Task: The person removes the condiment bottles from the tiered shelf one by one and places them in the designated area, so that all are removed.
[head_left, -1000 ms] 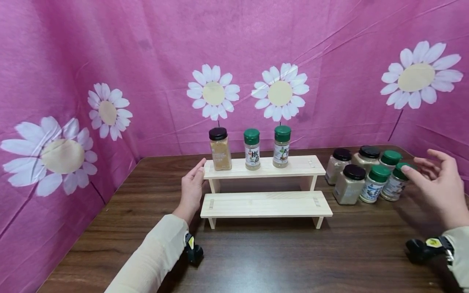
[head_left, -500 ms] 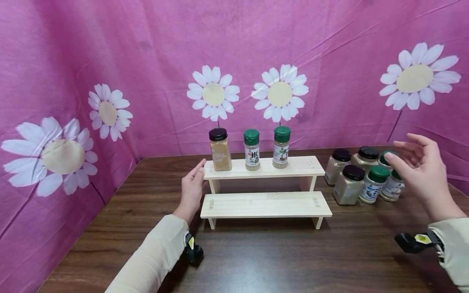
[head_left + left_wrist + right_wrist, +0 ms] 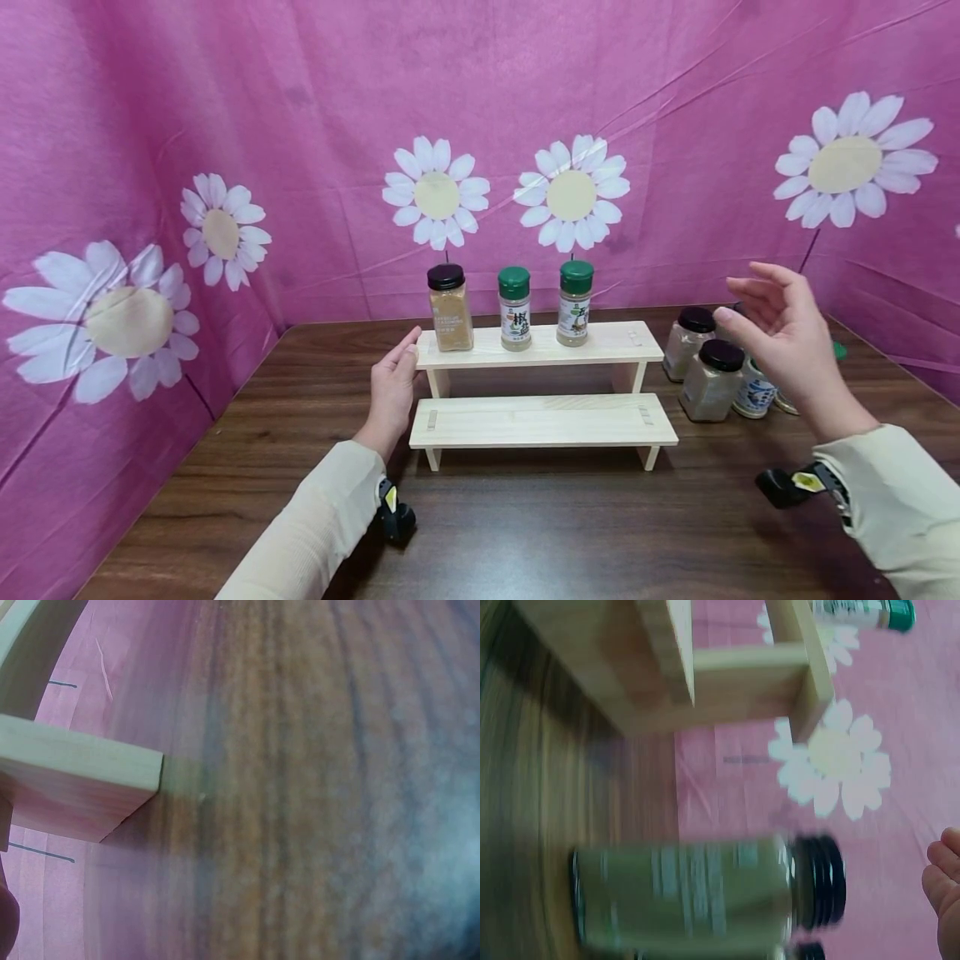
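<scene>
My left hand (image 3: 390,387) touches the left end of the upper shelf of a pale two-step wooden rack (image 3: 543,421), fingers extended along it. On that shelf stand a tall black-lidded seasoning jar (image 3: 452,317) and two green-capped shaker jars, one left (image 3: 516,317) and one right (image 3: 573,312). My right hand (image 3: 791,346), thumb apart from its loosely bent fingers, hangs over a group of jars and holds nothing. It hides several of them; a square black-lidded jar (image 3: 708,392) shows in front. The right wrist view has a black-lidded jar (image 3: 690,892) close below, with fingers (image 3: 946,874) at the edge.
Another black-lidded jar (image 3: 686,342) stands behind the front one, and a blue-labelled jar (image 3: 753,392) is beside it. The dark wooden table (image 3: 540,533) meets a pink cloth (image 3: 337,125) with white flowers at the back and sides. The lower shelf is bare.
My right hand has moved left across the jar group, from its right side to over its middle, covering the green-capped jars. The left hand and rack stay put.
</scene>
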Demonstrator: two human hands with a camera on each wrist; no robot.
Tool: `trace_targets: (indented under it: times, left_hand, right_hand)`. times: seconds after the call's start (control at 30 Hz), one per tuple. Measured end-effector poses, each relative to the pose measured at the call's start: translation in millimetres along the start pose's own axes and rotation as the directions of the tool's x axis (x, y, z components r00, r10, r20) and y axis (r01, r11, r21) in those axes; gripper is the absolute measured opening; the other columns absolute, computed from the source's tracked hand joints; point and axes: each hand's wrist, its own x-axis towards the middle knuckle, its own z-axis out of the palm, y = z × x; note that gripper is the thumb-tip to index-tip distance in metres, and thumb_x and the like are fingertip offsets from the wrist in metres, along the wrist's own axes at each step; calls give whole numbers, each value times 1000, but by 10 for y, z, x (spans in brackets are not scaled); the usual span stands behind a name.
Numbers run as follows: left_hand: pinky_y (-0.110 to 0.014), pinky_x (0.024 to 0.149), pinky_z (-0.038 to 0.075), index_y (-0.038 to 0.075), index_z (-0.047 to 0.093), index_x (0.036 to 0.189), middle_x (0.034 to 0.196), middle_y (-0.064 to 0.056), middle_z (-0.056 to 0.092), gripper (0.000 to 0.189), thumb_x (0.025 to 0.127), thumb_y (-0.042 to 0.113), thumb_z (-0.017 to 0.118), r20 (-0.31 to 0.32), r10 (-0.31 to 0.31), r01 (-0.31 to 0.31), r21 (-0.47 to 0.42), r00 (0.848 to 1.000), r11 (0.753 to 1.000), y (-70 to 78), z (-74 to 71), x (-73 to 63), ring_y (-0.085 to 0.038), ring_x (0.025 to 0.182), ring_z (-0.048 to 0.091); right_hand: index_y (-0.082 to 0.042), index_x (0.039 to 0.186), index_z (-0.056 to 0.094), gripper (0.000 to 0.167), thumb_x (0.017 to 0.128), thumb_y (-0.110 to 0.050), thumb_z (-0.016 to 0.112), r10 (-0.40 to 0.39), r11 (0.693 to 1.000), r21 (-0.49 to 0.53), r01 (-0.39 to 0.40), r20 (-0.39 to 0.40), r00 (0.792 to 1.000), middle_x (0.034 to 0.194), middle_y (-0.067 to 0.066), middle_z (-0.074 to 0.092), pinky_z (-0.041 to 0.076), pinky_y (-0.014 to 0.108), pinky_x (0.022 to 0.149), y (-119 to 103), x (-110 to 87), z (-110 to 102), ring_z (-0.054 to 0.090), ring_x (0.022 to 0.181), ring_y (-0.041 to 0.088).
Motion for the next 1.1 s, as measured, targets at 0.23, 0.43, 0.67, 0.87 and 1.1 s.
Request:
trace_targets:
  times: [0.23, 0.43, 0.67, 0.87, 1.1]
  left_hand:
    - [-23, 85, 48, -1, 49, 132, 134, -16, 49, 38, 96, 8, 42, -4, 3, -3, -28, 1000, 1000, 0, 8, -4, -1, 97, 58]
    - [-27, 88, 47, 1, 49, 132, 134, -15, 50, 38, 96, 9, 41, -2, -3, 3, -22, 1000, 1000, -4, 5, -2, -2, 98, 57]
    - [-27, 88, 47, 1, 49, 132, 134, -14, 49, 38, 96, 9, 42, 0, -7, 7, -19, 1000, 1000, -1, 5, 0, -2, 98, 57]
    - [-24, 83, 48, 3, 50, 132, 134, -13, 50, 38, 96, 10, 42, -4, -10, 10, -18, 1000, 1000, 2, 10, -3, -2, 95, 58]
    - [-26, 85, 48, 3, 51, 131, 133, -14, 50, 38, 94, 9, 42, -11, -23, 22, -40, 1000, 999, 4, 13, 0, 0, 93, 59]
  right_hand:
    - [-17, 134, 37, 59, 84, 3, 61, 41, 982, -184, -29, 66, 997, 113, -18, 53, 37, 8, 93, -65, 27, 339, 48, 109, -4]
    - [-14, 142, 32, 64, 86, -9, 64, 98, 967, -243, -73, 93, 991, 124, 2, 55, 36, 9, 94, -90, 27, 622, 48, 117, 6]
    - [-11, 145, 29, 69, 86, -14, 65, 141, 968, -224, -111, 124, 982, 131, 22, 51, 39, 23, 98, -74, 21, 920, 47, 121, 33]
    - [-12, 147, 26, 73, 86, -16, 66, 195, 972, -162, -171, 145, 970, 137, 22, 45, 37, 34, 101, -36, 15, 1096, 43, 126, 31]
    - [-12, 146, 29, 71, 86, -19, 66, 186, 965, -213, -155, 131, 974, 136, 24, 45, 39, 38, 99, 39, 25, 1251, 45, 125, 32]
